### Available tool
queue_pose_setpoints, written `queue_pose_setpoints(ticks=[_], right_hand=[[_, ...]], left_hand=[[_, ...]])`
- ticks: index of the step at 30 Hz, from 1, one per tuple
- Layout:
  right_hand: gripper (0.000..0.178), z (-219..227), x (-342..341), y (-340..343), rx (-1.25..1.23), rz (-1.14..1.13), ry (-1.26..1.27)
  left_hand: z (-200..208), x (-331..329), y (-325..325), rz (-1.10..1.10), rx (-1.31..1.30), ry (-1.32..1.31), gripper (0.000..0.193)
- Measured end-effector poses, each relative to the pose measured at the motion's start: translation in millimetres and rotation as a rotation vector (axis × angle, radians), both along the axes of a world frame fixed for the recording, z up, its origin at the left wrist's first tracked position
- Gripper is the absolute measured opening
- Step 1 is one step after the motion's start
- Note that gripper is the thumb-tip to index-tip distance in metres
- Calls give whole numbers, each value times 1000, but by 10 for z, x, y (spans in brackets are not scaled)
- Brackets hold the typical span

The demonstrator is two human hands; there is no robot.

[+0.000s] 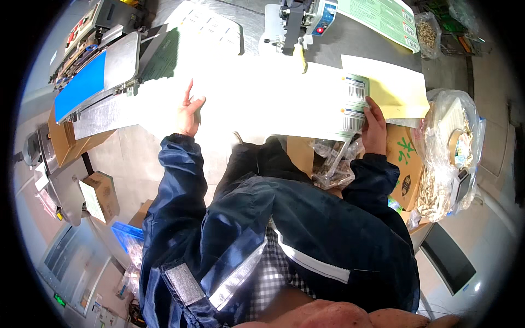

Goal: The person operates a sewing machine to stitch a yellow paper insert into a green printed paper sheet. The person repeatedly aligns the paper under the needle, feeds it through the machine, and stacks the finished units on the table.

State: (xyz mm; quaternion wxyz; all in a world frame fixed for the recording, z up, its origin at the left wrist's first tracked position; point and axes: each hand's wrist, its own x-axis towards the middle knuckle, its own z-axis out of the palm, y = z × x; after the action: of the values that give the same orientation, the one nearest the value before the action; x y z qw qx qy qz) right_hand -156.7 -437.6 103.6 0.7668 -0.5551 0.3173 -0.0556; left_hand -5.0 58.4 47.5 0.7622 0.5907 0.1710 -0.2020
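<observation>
left hand (188, 112): fingers spread apart, resting on white tabletop (262, 98) near its front edge | right hand (374, 127): fingers clamped on white barcode label sheet (354, 104)

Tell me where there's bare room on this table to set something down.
Bare metal shows between the label machine and the yellow sheet, and left of the white sheet by the blue-topped machine. The white sheet's middle, between the left hand and right hand, is flat but overexposed. The right side is crowded with bags.
</observation>
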Motion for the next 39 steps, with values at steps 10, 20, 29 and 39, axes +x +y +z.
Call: queue_pose_setpoints(ticks=[10, 20, 29, 39], right_hand=[[45, 291, -75, -22, -146, 221, 91], [61, 500, -281, 19, -51, 276, 34], [60, 882, -177, 74, -319, 382, 94], [20, 870, -250, -143, -648, 390, 263]], left_hand=[[457, 44, 21, -151, 81, -84, 57], [778, -179, 96, -269, 74, -24, 64], [784, -183, 263, -395, 237, -192, 64], [727, -247, 375, -381, 788, -573, 9]])
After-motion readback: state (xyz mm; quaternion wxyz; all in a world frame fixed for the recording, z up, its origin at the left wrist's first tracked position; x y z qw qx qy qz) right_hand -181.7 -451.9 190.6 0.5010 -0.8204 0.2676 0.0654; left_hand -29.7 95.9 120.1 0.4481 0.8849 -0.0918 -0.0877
